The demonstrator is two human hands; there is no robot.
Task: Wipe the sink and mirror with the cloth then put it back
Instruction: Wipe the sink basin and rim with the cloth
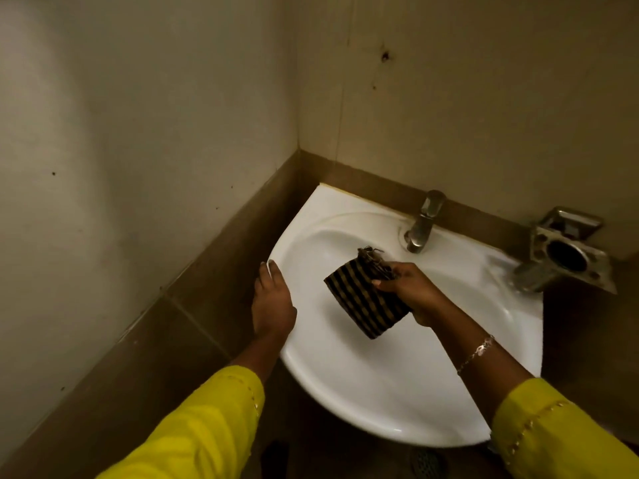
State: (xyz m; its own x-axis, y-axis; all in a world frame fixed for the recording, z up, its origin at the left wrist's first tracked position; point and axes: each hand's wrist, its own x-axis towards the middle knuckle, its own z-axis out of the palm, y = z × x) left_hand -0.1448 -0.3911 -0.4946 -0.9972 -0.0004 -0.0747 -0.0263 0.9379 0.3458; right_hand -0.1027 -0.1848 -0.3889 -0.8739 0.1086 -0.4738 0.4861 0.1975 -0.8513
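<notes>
A white corner sink (363,385) is fixed where two walls meet. My right hand (409,288) grips a folded cloth (359,299) with dark and tan stripes, held over the middle of the basin. A frayed end of the cloth sticks up near the tap. My left hand (271,299) rests on the sink's left rim with its fingers laid along the edge. No mirror is in view.
A metal tap (423,221) stands at the back of the sink. A metal holder (567,252) with a round hole is mounted on the wall at the right. Brown tiles line the lower walls. A floor drain (428,463) shows below the sink.
</notes>
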